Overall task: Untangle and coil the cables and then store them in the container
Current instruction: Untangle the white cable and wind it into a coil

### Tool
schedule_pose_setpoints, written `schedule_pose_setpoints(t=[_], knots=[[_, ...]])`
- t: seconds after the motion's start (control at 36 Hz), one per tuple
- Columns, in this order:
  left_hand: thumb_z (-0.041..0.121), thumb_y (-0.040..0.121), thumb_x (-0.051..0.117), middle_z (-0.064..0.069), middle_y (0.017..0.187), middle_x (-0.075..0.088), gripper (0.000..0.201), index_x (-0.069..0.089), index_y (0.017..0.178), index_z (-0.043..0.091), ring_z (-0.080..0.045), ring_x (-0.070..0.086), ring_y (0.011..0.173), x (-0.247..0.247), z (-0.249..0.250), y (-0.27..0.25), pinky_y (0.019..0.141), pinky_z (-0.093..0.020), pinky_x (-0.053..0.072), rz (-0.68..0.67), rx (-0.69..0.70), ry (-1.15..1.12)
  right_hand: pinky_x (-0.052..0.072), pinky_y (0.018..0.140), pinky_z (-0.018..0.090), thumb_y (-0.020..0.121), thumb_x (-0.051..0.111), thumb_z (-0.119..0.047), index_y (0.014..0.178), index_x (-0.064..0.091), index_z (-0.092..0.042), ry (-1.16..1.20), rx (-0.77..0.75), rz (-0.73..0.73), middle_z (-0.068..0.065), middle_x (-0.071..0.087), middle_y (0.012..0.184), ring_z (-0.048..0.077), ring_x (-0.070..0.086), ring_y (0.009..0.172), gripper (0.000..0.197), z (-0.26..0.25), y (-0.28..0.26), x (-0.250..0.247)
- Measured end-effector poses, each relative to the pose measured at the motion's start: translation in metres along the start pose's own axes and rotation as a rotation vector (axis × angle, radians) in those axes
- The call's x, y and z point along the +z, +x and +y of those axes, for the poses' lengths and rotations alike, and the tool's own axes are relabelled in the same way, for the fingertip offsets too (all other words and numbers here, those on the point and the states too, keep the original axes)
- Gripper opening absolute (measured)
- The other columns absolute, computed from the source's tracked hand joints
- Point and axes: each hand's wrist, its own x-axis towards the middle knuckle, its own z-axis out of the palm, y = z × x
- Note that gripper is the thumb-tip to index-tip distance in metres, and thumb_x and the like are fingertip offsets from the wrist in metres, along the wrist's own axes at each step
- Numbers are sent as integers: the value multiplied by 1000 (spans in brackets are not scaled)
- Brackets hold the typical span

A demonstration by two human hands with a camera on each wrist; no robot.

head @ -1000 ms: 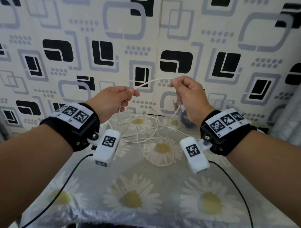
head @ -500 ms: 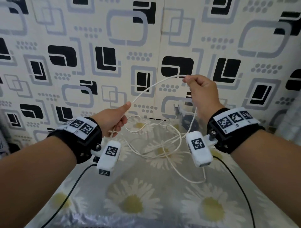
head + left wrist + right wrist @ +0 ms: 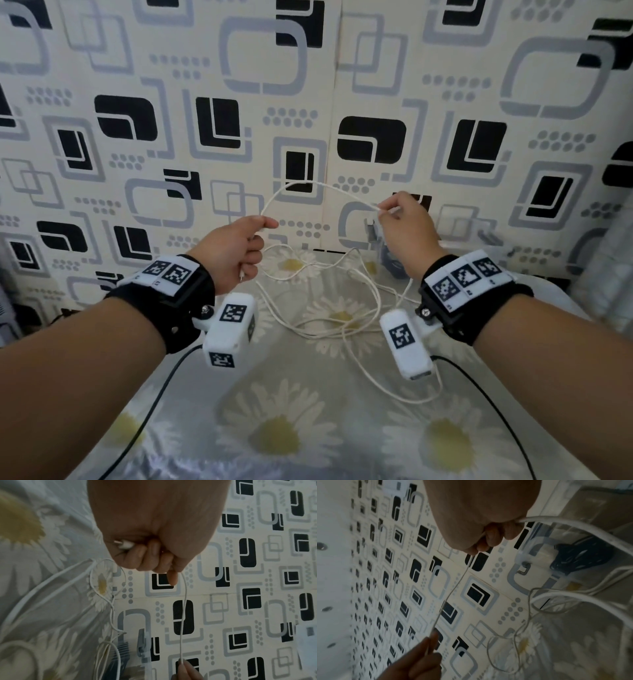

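Patterned wallpaper of black and grey rounded squares backs a table covered in a daisy-print cloth, and both hands are raised above it with 1 white cable strung between them. From the head view the left hand sits at about 9 o'clock of the frame's centre and the right hand at about 2 o'clock; the cable arches upward from one to the other in front of the wall. The left hand is clenched round the cable — its curled fingers close over the strand, and a small white plug end pokes out of the fist near the heel of the palm. The right hand pinches the cable between thumb and fingertips, with the strand also running back through its curled fingers and out the far side. Below the hands, the rest of the white cable lies in loose, overlapping loops on the cloth, reaching toward 6 o'clock beneath the right wrist. At about 1 o'clock, behind the right hand against the wall, stands a clear plastic container — a dark coiled cable already lies inside it. Each wrist wears a black band with printed markers and a white camera block.
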Motion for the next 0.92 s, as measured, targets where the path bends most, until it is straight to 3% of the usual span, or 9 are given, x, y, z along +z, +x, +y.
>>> schedule_pose_setpoints(t=[0.08, 0.14, 0.19, 0.31, 0.42, 0.53, 0.69, 0.81, 0.92], knots=[[31, 102, 41, 9, 54, 23, 25, 63, 104, 20, -8, 17, 45, -1, -2, 4, 40, -19, 15, 35, 55, -5, 37, 50, 11, 96, 51, -18, 93, 59, -19, -135, -68, -94, -3, 50, 70, 11, 46, 60, 9, 2, -5, 5], [32, 103, 41, 9, 53, 23, 25, 62, 104, 18, -8, 18, 44, -1, -5, 7, 39, -19, 17, 53, 79, -52, 46, 65, 27, 94, 55, -20, 92, 63, -21, -170, -78, -168, -6, 51, 70, 13, 51, 66, 9, 5, -6, 10], [31, 103, 42, 9, 51, 23, 27, 62, 96, 15, -7, 18, 42, -1, -5, 9, 37, -19, 18, 85, 82, -118, 47, 71, 31, 93, 57, -21, 94, 67, -22, -218, -97, -233, -7, 54, 74, 15, 54, 73, 10, 6, -8, 14], [20, 94, 36, 4, 54, 28, 27, 51, 72, 12, -9, 19, 41, 0, -6, 14, 36, -19, 20, 137, 79, -277, 39, 79, 26, 91, 55, -12, 104, 68, -24, -337, -162, -371, -2, 50, 95, 15, 51, 88, 22, 5, -14, 19], [13, 88, 31, 2, 56, 33, 25, 50, 72, 11, -11, 22, 43, 1, -10, 22, 38, -19, 23, 169, 105, -316, 40, 96, 31, 94, 43, -3, 122, 64, -25, -462, -164, -578, 0, 42, 111, 20, 49, 110, 41, 2, -20, 24], [13, 96, 36, 1, 62, 37, 26, 60, 87, 7, -11, 28, 48, 3, -15, 33, 42, -21, 28, 157, 152, -252, 36, 93, 24, 99, 40, -4, 125, 63, -25, -496, -237, -725, -1, 47, 119, 14, 48, 109, 41, 1, -22, 27], [20, 105, 35, 3, 71, 47, 30, 63, 115, 19, -9, 42, 60, 5, -18, 44, 60, -23, 36, 13, 161, -191, 33, 86, 20, 97, 45, -5, 117, 68, -27, -435, -302, -817, -19, 41, 89, 0, 44, 86, 38, 0, -19, 29], [21, 105, 37, 1, 74, 52, 29, 63, 115, 20, -9, 49, 64, 10, -17, 51, 68, -23, 42, -43, 145, -270, 44, 91, 28, 98, 45, -6, 114, 70, -29, -425, -320, -861, -19, 46, 87, 12, 54, 96, 37, -3, -18, 30], [23, 105, 37, 2, 80, 60, 28, 64, 109, 23, -9, 60, 72, 18, -16, 60, 80, -25, 46, -97, 177, -323, 42, 95, 27, 98, 49, -10, 110, 71, -31, -361, -299, -863, -22, 45, 88, 7, 51, 95, 32, 2, -16, 33]])
